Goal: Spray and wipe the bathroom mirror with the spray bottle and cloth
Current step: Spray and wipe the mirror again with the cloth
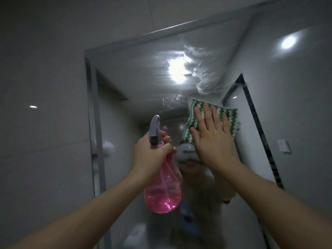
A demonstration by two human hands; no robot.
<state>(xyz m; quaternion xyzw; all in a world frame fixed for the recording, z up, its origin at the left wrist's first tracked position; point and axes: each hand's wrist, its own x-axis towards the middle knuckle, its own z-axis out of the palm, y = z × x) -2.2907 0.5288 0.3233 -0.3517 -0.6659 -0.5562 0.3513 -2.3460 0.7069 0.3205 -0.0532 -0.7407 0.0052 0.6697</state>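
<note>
The bathroom mirror (143, 83) fills the middle of the view, with wet streaks across its upper part. My left hand (150, 153) grips the neck of a pink see-through spray bottle (162, 191) with a grey trigger head, held upright just in front of the glass. My right hand (212, 133) lies flat with straight fingers on a green and white patterned cloth (231, 115), pressing it against the mirror right of the bottle. The palm hides part of the cloth.
Grey glossy wall tiles (45, 105) surround the mirror on the left and above. A ceiling light glares in the mirror (177, 71). A dark-framed doorway (251, 108) and a wall switch (284, 145) show in the reflection at right, along with the reflected person.
</note>
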